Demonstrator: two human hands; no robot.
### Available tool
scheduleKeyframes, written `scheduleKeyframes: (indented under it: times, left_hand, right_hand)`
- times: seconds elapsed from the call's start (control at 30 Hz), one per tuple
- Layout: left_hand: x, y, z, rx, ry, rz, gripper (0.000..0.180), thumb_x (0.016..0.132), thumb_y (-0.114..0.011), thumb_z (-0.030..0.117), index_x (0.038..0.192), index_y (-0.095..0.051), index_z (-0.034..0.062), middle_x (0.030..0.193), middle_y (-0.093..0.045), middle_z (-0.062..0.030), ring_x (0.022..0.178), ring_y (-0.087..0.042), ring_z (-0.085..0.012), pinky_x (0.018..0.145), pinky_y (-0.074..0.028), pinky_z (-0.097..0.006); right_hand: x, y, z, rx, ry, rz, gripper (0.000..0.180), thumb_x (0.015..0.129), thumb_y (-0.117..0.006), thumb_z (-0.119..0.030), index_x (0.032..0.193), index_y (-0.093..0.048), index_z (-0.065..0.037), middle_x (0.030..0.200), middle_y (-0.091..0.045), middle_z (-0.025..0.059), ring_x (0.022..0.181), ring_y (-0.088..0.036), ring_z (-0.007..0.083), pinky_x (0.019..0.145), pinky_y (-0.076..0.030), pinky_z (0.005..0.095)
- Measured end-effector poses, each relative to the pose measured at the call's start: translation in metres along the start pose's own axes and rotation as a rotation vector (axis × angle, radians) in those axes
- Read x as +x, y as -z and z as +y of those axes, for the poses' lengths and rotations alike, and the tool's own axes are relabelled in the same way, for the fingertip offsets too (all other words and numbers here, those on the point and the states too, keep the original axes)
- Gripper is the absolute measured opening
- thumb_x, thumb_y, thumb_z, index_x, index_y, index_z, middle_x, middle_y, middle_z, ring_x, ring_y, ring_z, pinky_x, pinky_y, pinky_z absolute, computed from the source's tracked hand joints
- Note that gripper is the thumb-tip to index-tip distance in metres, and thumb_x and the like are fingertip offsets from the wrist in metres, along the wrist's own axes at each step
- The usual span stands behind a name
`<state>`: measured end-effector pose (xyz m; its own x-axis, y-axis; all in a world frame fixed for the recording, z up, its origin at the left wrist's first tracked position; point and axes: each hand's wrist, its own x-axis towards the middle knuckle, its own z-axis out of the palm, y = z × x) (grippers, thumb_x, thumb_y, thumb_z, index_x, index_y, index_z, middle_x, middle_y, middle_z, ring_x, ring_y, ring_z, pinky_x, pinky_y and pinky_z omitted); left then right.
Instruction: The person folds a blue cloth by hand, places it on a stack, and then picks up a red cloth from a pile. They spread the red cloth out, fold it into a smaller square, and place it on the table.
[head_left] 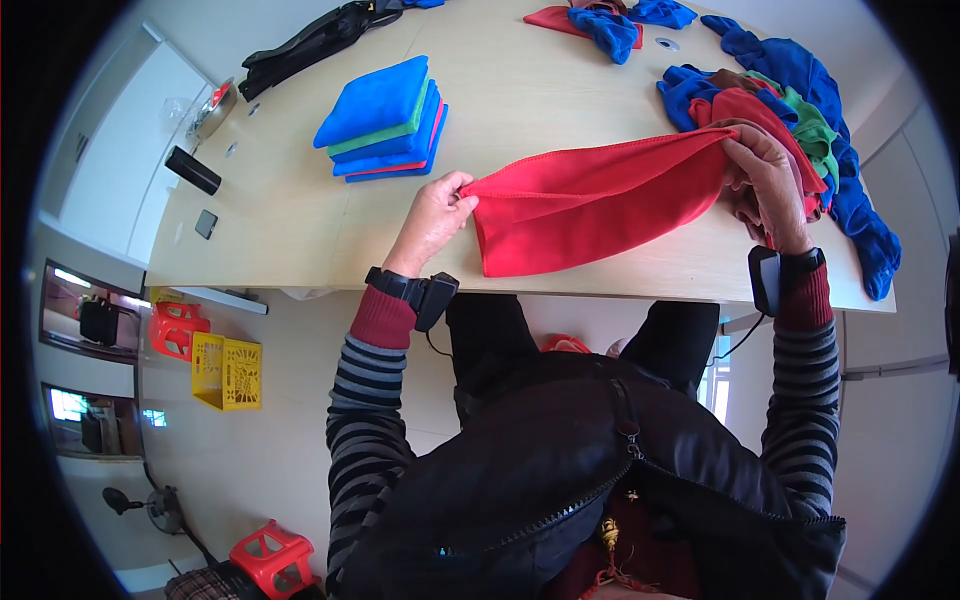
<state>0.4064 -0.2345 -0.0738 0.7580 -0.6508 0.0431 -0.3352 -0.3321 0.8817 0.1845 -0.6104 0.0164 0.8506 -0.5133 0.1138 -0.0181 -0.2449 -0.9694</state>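
A red cloth point(600, 205) is stretched between my two hands above the near part of the table, its upper edge sagging a little in the middle. My left hand point(440, 215) pinches its left corner between thumb and fingers. At the other end, my right hand point(765, 180) grips the right corner, close beside a heap of crumpled cloths point(755, 105) in red, blue, green and brown. Beyond my left hand sits a neat stack of folded cloths point(385, 115), mostly blue with green and red layers.
The pale wooden table point(300, 240) carries a black bag point(310, 45) at the far left, a dark cylinder point(193, 170) and a phone point(206, 224). More loose cloths point(610, 30) lie at the back. On the floor are a yellow crate point(228, 372) and red stools point(272, 560).
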Motion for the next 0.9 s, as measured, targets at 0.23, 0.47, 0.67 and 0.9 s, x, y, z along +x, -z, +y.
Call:
scheduleKeyframes:
  times: [0.23, 0.47, 0.67, 0.9]
  left_hand:
    - [0.006, -0.01, -0.008, -0.211, 0.008, -0.004, 0.025, 0.096, -0.063, 0.001, 0.122, -0.061, 0.0016, 0.09, -0.062, 0.0022, 0.065, -0.048, -0.0023, 0.059, -0.042, -0.019]
    - [0.008, -0.023, -0.004, -0.112, -0.157, 0.09, 0.023, 0.093, -0.066, 0.002, 0.115, -0.065, 0.0068, 0.083, -0.065, -0.0005, 0.061, -0.05, -0.0052, 0.057, -0.045, -0.024]
    - [0.01, -0.022, 0.001, 0.237, -0.206, 0.022, 0.015, 0.095, -0.066, 0.003, 0.11, -0.064, 0.0033, 0.087, -0.065, 0.0042, 0.069, -0.051, -0.002, 0.058, -0.04, -0.019]
    - [0.011, -0.007, -0.009, 0.083, -0.245, 0.214, 0.006, 0.097, -0.064, 0.006, 0.094, -0.06, 0.0034, 0.076, -0.055, 0.004, 0.062, -0.047, -0.0027, 0.056, -0.038, -0.021]
  right_hand:
    - [0.001, -0.009, -0.002, -0.013, -0.004, -0.018, 0.025, 0.101, -0.064, -0.022, 0.121, -0.069, -0.008, 0.08, -0.067, -0.0019, 0.066, -0.058, 0.0027, 0.062, -0.045, 0.0172]
    - [-0.002, -0.011, -0.001, 0.035, -0.027, -0.028, 0.017, 0.101, -0.065, -0.02, 0.11, -0.071, -0.007, 0.077, -0.069, -0.0025, 0.063, -0.062, 0.0031, 0.059, -0.046, 0.0162]
    - [-0.005, -0.009, 0.0, 0.032, -0.039, -0.004, 0.02, 0.102, -0.063, -0.021, 0.116, -0.069, -0.009, 0.075, -0.064, -0.0035, 0.064, -0.057, 0.002, 0.058, -0.043, 0.0145]
    - [0.002, -0.006, 0.006, -0.002, -0.017, -0.002, 0.02, 0.103, -0.061, -0.022, 0.116, -0.069, -0.009, 0.075, -0.063, -0.0038, 0.063, -0.057, 0.0017, 0.057, -0.043, 0.015]
